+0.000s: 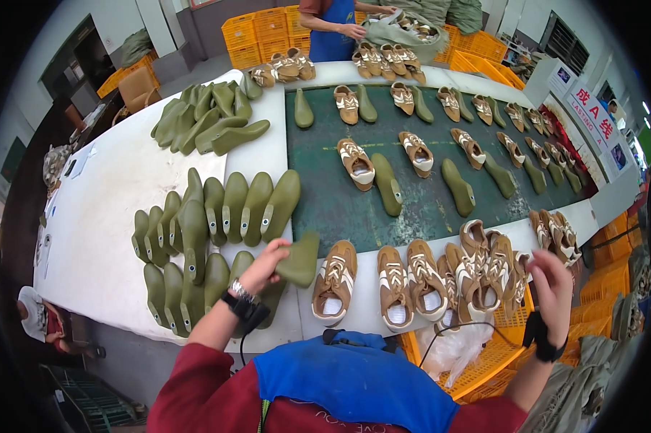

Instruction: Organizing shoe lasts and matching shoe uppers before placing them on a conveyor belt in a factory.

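Note:
My left hand (265,264) grips a green shoe last (299,261), slightly blurred, above the table's near edge. Rows of other green lasts (237,204) lie on the white tabletop beside that wrist. To the right of the held last, a brown sneaker (335,280) with white stripes sits at the near edge. My right hand (552,287) is raised with its fingers apart and nothing visible in them. Nearest to it is a pile of brown sneakers (477,270). More sneakers (561,238) lie just beyond that hand.
A green conveyor belt (315,206) carries sneakers and lasts. More lasts (208,119) are heaped at the far left. Near my right arm, a yellow crate (509,353) holds a clear plastic bag (452,350). Across the table, a person (333,29) in a blue apron handles a sack (405,36).

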Demonstrator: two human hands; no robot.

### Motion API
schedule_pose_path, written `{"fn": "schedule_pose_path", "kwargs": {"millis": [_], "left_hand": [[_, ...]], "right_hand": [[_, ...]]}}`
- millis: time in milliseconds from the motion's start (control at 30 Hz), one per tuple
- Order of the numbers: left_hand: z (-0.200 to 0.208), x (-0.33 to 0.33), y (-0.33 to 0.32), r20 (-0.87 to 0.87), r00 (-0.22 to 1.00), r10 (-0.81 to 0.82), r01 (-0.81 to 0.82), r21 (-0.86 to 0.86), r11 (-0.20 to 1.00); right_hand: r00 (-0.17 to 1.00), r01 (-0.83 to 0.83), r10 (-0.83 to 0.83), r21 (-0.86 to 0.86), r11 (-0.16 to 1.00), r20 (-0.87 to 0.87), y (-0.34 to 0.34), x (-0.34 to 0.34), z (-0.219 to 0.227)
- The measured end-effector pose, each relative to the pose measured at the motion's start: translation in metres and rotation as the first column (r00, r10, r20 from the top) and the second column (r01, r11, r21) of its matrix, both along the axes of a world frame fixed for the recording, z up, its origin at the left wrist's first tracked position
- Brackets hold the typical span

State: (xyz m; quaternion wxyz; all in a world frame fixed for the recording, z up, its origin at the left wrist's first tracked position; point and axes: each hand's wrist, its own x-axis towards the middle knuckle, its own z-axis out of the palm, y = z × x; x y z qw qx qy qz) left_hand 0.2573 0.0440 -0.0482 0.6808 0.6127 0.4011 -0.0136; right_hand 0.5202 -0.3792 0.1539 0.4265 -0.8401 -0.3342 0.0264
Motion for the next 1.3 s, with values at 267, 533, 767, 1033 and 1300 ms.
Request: {"fn": "schedule_pose_path", "kwargs": {"millis": [267, 533, 767, 1033, 1300], "left_hand": [[-0.04, 0.141, 0.036, -0.353, 0.927, -0.123, 0.37, 0.818, 0.44], [-0.108, 0.195, 0.067, -0.577, 0.816, -0.026, 0.519, 0.713, 0.471], [-0.066, 0.176, 0.067, -0.539, 0.783, -0.309, 0.58, 0.456, 0.675], [-0.048, 0.06, -0.043, -0.48, 0.519, -0.707, 0.792, 0.582, 0.187], [-0.043, 0.024, -0.08, -0.132, 0.845, -0.519, 0.394, 0.81, 0.435]], "right_hand": [[0.895, 0.371, -0.332, 0.085, 0.925, -0.297, -0.127, -0.05, -0.09], [0.748, 0.548, -0.509, -0.035, 0.835, -0.425, -0.14, -0.113, -0.123], [0.852, 0.365, -0.384, -0.12, 0.923, -0.355, -0.08, -0.109, -0.122], [0.901, -0.381, 0.352, -0.075, 0.921, -0.255, 0.059, -0.119, -0.155], [0.872, -0.483, 0.489, -0.118, 0.867, 0.024, 0.165, -0.134, -0.204]]}}
